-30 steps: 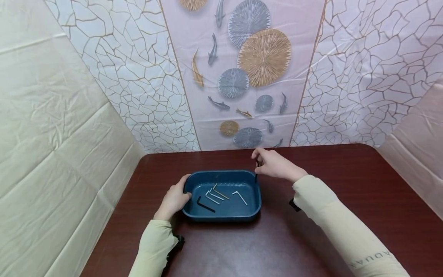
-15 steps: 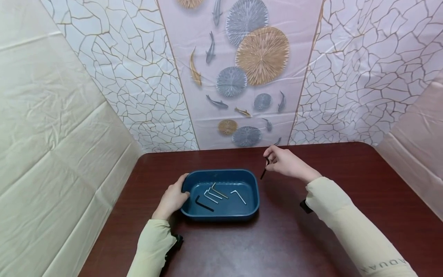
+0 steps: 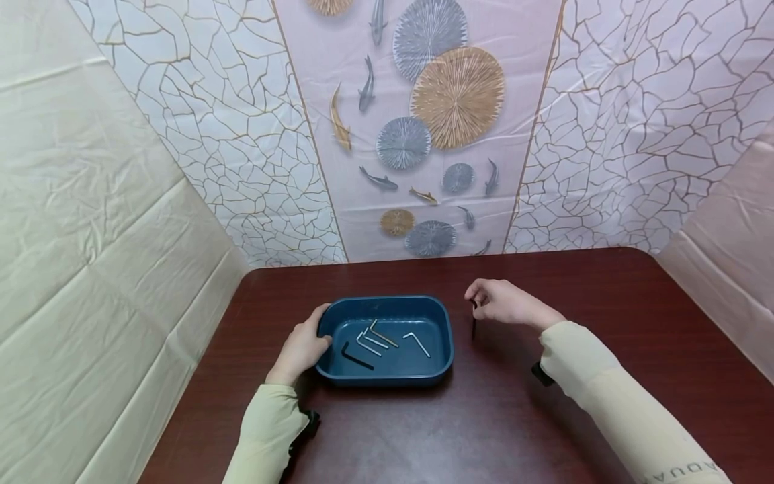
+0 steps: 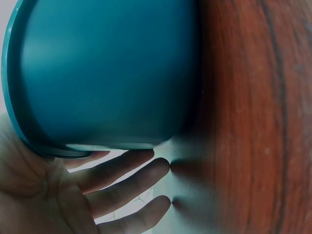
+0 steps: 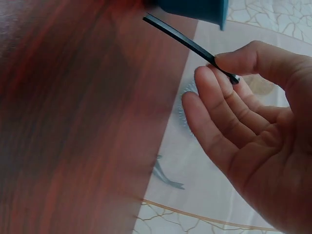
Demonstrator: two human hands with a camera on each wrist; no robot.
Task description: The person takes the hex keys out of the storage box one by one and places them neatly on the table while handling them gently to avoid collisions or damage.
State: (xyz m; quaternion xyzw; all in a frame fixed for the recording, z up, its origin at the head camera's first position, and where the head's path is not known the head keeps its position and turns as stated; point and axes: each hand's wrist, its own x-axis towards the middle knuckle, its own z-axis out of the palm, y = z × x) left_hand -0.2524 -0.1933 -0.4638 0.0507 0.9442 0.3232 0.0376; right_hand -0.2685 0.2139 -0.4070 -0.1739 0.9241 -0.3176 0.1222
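Observation:
At its left end, the blue tray point(image 3: 387, 380) is held by my left hand point(image 3: 302, 341), thumb over the rim and fingers along the outer wall. The left wrist view shows those fingers point(image 4: 131, 183) spread beside the wall, tips close to the tabletop. To the right of the tray, my right hand point(image 3: 504, 302) pinches a black hex key point(image 5: 180, 38) between thumb and fingertips. Its long arm points down toward the table, and its bent end sits within the fingers. Inside the tray lie a black hex key point(image 3: 358, 357), a bronze-toned one point(image 3: 385, 335) and several silver hex keys point(image 3: 417, 344).
The dark red-brown wooden table point(image 3: 387, 430) extends around the tray on all sides. A patterned cloth point(image 3: 453, 134) hangs along the back edge, and a pale beige cloth point(image 3: 121, 269) runs down the left side.
My right hand has moved right from the tray's back right corner, then down toward the table, with the black hex key pinched throughout. My left hand stays on the tray.

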